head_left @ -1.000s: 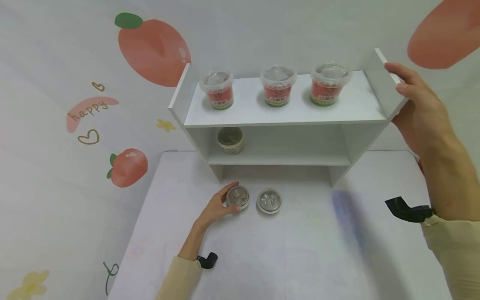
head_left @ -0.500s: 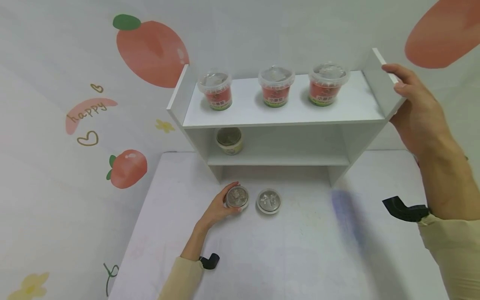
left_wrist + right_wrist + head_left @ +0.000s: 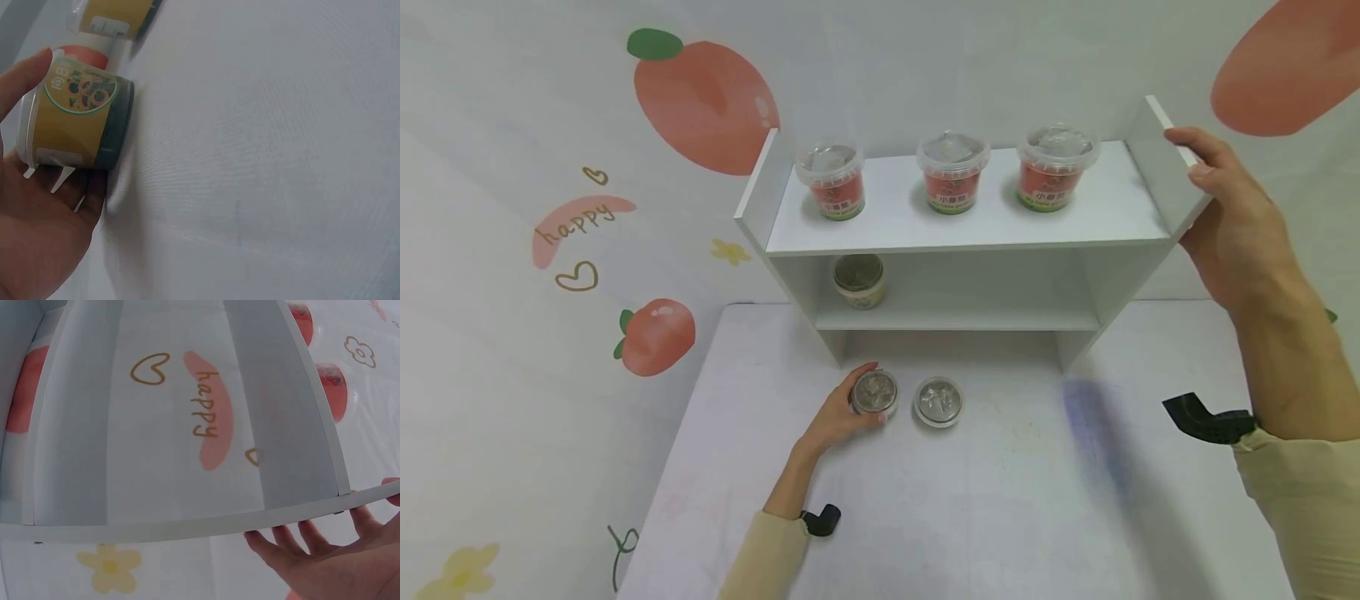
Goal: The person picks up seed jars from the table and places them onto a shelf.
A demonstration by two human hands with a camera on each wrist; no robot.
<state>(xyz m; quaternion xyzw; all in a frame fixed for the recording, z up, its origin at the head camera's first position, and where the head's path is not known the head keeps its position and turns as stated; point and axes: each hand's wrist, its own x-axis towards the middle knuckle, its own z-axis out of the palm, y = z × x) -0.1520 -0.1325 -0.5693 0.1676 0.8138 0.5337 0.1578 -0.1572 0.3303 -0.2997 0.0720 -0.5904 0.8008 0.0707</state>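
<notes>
My left hand (image 3: 835,423) holds a small clear-lidded tub (image 3: 875,392) on the table, thumb on one side and fingers round the other. In the left wrist view this tub (image 3: 75,119) has a yellow label with flowers and a dark green base. Just right of it stands a second tub (image 3: 938,402) of similar look, not touched. My right hand (image 3: 1247,229) grips the right side panel of a white shelf (image 3: 970,232) near its top. In the right wrist view, fingertips of the hand (image 3: 344,565) lie against the panel's outer face (image 3: 187,528).
Three red-labelled tubs, left (image 3: 838,190), middle (image 3: 953,185) and right (image 3: 1051,179), stand on the shelf's top board. One pale tub (image 3: 859,283) sits at the left of the middle level. Behind is a wall cloth (image 3: 880,67) with printed fruit.
The head view has shifted very slightly. Both hands keep their places, the left round the tub and the right on the shelf's side panel.
</notes>
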